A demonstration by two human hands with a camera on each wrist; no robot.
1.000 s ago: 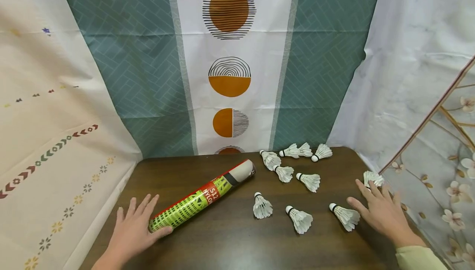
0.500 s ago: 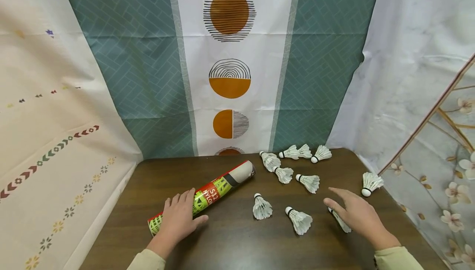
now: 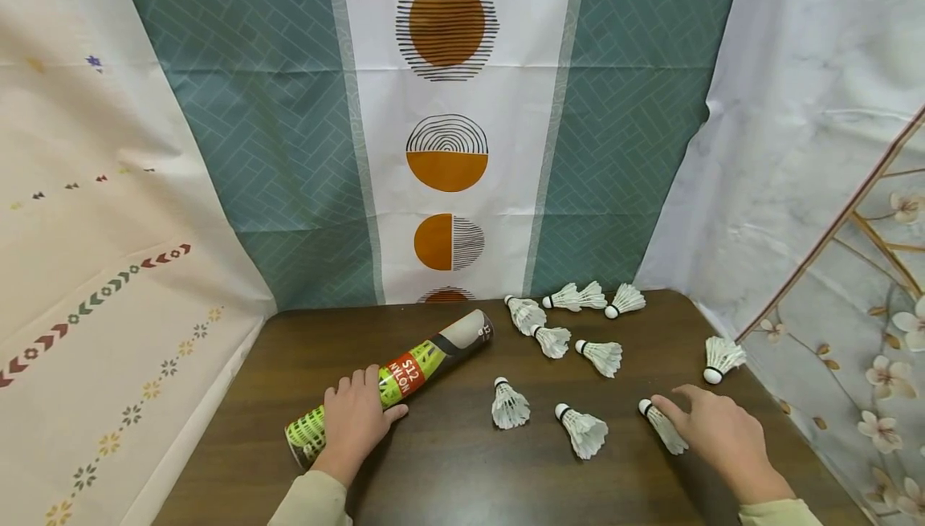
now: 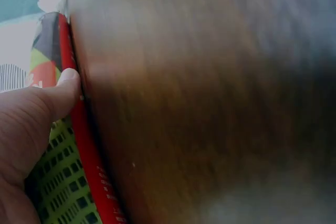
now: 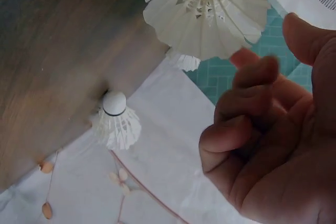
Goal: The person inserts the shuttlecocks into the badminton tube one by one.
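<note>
My left hand [image 3: 354, 420] lies over the lower half of a shuttlecock tube [image 3: 444, 347] printed "S12 NYLON". It grips the tube, with the thumb [image 4: 65, 87] along the side near the red strip; its fingers are hidden in the left wrist view. Just right of a white shuttlecock [image 3: 663, 428], my right hand [image 3: 725, 439] hovers with bent fingers and the thumb apart. In the right wrist view that shuttlecock's feather skirt [image 5: 205, 30] shows right at the index fingertip, and nothing lies between thumb and fingers.
Two shuttlecocks [image 3: 582, 430] [image 3: 511, 405] lie mid-table, and one [image 3: 723, 357] sits at the right edge. Several more, such as the shuttlecock [image 3: 601, 356], are scattered toward the back. Patterned cloths [image 3: 448, 148] hang behind the dark wooden table [image 3: 462, 478] and at its sides.
My left hand has moved right onto the tube and taken hold; the tube has turned slightly, its red strip no longer showing from above. The right hand has come left and down beside the near shuttlecock.
</note>
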